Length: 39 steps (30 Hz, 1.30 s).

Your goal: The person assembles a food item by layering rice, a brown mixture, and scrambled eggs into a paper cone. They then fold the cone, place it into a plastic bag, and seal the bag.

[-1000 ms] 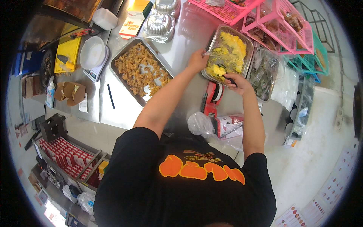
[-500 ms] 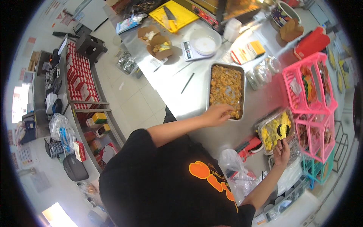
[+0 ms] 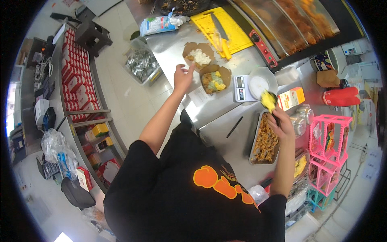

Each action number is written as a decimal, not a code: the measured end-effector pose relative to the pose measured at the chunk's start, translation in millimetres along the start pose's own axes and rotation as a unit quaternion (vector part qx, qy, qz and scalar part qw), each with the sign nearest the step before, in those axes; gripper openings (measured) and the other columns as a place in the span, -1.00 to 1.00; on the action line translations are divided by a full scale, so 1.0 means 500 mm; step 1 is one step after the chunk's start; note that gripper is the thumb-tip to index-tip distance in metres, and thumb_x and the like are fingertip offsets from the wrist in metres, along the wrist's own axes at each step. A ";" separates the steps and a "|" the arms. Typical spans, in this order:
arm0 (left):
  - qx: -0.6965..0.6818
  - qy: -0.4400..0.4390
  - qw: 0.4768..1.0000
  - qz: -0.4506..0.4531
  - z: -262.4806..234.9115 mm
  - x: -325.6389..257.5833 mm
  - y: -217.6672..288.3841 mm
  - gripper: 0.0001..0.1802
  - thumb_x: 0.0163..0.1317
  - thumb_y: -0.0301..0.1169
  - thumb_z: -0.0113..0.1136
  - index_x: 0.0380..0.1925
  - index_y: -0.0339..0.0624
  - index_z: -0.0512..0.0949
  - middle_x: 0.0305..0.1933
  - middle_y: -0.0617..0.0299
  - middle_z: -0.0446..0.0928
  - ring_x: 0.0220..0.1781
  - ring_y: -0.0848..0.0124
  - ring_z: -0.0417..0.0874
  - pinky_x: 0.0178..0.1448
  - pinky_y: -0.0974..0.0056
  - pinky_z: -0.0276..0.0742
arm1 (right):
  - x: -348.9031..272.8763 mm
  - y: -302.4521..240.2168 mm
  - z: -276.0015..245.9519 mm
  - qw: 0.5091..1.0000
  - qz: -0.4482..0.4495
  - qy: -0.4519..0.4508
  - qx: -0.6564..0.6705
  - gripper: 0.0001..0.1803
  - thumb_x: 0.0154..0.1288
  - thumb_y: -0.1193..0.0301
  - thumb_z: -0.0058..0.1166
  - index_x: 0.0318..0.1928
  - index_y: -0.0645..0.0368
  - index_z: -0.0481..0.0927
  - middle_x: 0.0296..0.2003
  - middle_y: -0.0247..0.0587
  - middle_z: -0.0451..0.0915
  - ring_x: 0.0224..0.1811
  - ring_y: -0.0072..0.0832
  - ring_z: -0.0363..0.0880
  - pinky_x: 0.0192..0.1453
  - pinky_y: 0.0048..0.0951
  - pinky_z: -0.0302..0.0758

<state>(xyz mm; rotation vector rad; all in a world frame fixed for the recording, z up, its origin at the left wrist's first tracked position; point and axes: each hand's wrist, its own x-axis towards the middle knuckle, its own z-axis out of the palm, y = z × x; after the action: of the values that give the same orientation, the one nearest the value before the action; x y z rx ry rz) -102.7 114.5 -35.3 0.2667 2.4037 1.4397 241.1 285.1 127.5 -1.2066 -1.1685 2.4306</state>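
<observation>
My right hand (image 3: pixel 284 124) grips a black spoon (image 3: pixel 276 117) heaped with yellow scrambled egg (image 3: pixel 267 101), held over the far end of a metal tray (image 3: pixel 252 153) of brown chopped food. My left hand (image 3: pixel 184 76) has its fingers apart beside an open brown paper box (image 3: pixel 200 55) of white rice and brown food; whether it touches the box I cannot tell. Just right of that hand stands a second paper box (image 3: pixel 216 80) with egg and brown food in it. A clear tub (image 3: pixel 299 166) of egg lies partly hidden behind my right forearm.
A kitchen scale (image 3: pixel 240 93) and a round translucent bowl (image 3: pixel 266 78) stand near the boxes. Farther back, a knife (image 3: pixel 219 27) lies on a yellow cutting board (image 3: pixel 242 38). Glass jars (image 3: pixel 298 124) and pink baskets (image 3: pixel 327 138) are on the right. A dark pen (image 3: pixel 234 127) lies on the table.
My right hand has lifted the spoon with egg from the tub and carried it past the tray. My left hand has moved from the tray to the paper boxes. The view has turned.
</observation>
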 end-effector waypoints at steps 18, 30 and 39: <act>0.133 -0.169 0.972 0.099 -0.019 0.156 0.008 -0.59 0.19 -0.24 -0.04 -0.48 -0.45 0.58 -0.38 -0.27 0.57 -0.25 -0.13 0.62 -0.09 -0.06 0.52 | 0.575 0.023 0.321 0.532 -0.171 -0.119 -0.821 -0.34 0.18 0.60 -0.12 0.32 -0.16 0.31 0.06 0.06 0.48 0.01 0.02 0.52 0.10 -0.12 0.47; 0.095 -0.166 0.976 0.105 -0.008 0.159 -0.016 -0.60 0.19 -0.23 -0.02 -0.47 -0.41 0.58 -0.39 -0.25 0.57 -0.27 -0.14 0.61 -0.11 -0.07 0.51 | 0.504 0.007 0.335 0.612 -0.178 -0.023 -0.770 -0.37 0.18 0.58 -0.14 0.31 0.03 0.28 -0.01 0.12 0.51 0.01 0.00 0.52 0.11 -0.12 0.45; 0.084 -0.162 0.977 0.110 -0.001 0.158 -0.022 -0.61 0.19 -0.24 -0.05 -0.44 -0.43 0.56 -0.39 -0.27 0.56 -0.27 -0.16 0.60 -0.11 -0.08 0.49 | 0.497 -0.009 0.383 0.677 -0.133 -0.034 -0.724 -0.41 0.16 0.50 -0.11 0.28 0.06 0.34 -0.07 0.19 0.56 0.02 0.01 0.53 0.08 -0.12 0.45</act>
<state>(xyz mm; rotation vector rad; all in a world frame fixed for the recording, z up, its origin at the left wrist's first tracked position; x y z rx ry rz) -176.1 134.2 -58.7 0.7673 2.2772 1.1680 -63.6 296.9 52.4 -0.9057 -3.1562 0.9319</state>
